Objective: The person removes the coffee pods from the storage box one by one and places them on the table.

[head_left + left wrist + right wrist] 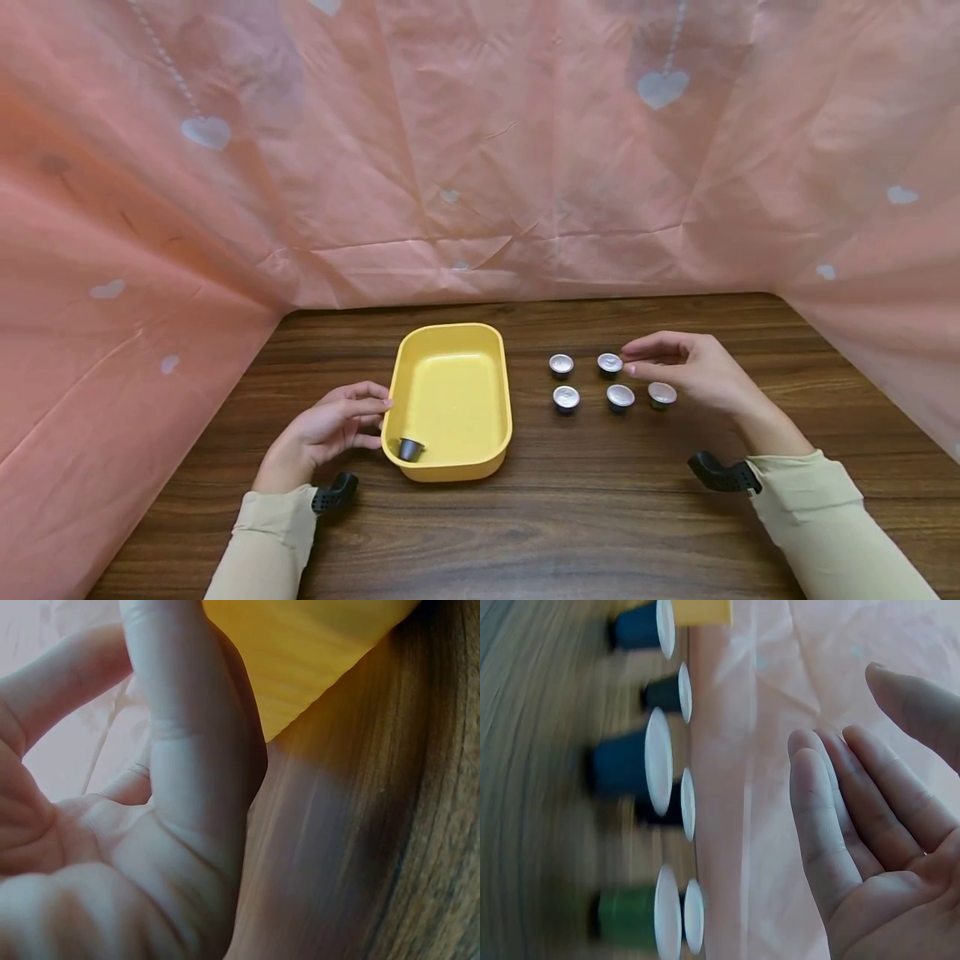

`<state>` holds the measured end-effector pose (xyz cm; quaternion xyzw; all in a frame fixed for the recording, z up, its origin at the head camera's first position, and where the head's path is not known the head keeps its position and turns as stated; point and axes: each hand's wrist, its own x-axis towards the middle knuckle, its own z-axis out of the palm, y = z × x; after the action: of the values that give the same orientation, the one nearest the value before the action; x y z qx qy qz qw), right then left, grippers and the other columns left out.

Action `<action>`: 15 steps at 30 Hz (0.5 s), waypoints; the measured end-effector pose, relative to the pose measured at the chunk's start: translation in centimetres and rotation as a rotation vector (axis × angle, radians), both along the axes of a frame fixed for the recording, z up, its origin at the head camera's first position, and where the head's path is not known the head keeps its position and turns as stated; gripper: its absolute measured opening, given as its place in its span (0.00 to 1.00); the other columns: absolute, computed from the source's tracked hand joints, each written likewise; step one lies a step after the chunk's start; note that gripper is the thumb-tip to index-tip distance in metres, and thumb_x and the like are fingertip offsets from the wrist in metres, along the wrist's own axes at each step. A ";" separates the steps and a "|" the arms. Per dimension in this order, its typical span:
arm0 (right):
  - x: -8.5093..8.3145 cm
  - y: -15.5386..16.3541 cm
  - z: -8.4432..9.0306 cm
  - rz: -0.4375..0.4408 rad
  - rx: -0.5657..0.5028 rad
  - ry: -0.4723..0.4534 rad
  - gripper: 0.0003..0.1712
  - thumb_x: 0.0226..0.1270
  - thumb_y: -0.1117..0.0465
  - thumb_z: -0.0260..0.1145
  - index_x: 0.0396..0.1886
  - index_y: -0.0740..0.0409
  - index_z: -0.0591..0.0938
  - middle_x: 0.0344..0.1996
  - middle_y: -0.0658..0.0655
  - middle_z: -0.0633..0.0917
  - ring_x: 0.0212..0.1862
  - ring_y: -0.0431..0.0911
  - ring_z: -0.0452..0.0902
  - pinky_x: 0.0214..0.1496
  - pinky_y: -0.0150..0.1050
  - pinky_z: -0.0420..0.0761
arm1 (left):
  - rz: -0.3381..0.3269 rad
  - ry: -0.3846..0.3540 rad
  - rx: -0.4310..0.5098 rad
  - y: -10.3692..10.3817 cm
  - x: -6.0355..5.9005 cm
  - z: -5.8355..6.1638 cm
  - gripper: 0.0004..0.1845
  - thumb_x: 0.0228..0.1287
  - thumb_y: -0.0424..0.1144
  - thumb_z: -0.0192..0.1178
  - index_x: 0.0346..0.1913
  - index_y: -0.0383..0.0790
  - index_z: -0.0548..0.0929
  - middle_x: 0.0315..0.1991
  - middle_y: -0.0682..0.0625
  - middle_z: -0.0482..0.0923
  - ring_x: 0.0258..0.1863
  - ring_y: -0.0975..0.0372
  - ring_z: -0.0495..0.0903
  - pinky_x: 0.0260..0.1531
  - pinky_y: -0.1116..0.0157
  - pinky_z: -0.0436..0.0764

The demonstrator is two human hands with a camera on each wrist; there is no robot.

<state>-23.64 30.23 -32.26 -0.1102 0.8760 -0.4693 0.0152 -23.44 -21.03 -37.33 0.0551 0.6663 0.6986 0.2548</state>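
A yellow rectangular tub (pixel 453 467) stands on the table with one dark coffee capsule (pixel 410 451) lying tipped in its near left corner. At the tub's left side, my left hand (pixel 337 427) rests its fingertips against the rim, the fingers loosely bent. My right hand (pixel 701 371) hovers over the coffee capsules on the right, fingers extended and thumb apart, with nothing held. Nearest its fingertips is a silver-lidded capsule (pixel 610 364). Several capsules stand upright, lids up; the right wrist view shows blue bodies (pixel 624 763), dark ones and a green one (pixel 628 917).
The dark wood table (pixel 555 525) ends at pink cloth walls (pixel 525 167) behind and on both sides. In the head view, other capsules stand in loose rows, including one at the front left (pixel 566 399) and one at the right (pixel 662 394).
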 end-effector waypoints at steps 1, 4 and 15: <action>-0.2 -0.6 0.0 0.010 -0.017 0.000 0.29 0.71 0.48 0.77 0.64 0.59 0.86 0.55 0.51 0.92 0.49 0.30 0.86 0.51 0.27 0.84 | 0.003 -0.002 0.000 0.0 0.0 0.0 0.02 0.81 0.34 0.57 0.48 0.44 0.80 0.39 0.53 0.86 0.40 0.63 0.87 0.39 0.65 0.92; -0.7 -2.3 0.1 0.044 -0.064 0.013 0.27 0.71 0.51 0.77 0.62 0.60 0.86 0.54 0.53 0.93 0.49 0.32 0.87 0.52 0.27 0.85 | -0.003 0.000 0.002 -0.1 0.1 0.0 0.03 0.81 0.34 0.57 0.47 0.44 0.80 0.39 0.53 0.85 0.40 0.63 0.87 0.39 0.65 0.92; -2.0 -8.6 0.7 0.133 -0.162 -0.007 0.23 0.69 0.56 0.79 0.58 0.63 0.88 0.53 0.60 0.92 0.48 0.36 0.89 0.53 0.29 0.85 | -0.014 0.009 0.025 0.0 0.0 -0.1 0.04 0.81 0.34 0.57 0.46 0.46 0.81 0.39 0.54 0.86 0.40 0.63 0.87 0.38 0.65 0.92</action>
<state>-25.63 21.61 -31.57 -0.1671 0.8260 -0.5368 0.0403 -23.48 -21.05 -37.42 0.0661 0.6582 0.7049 0.2559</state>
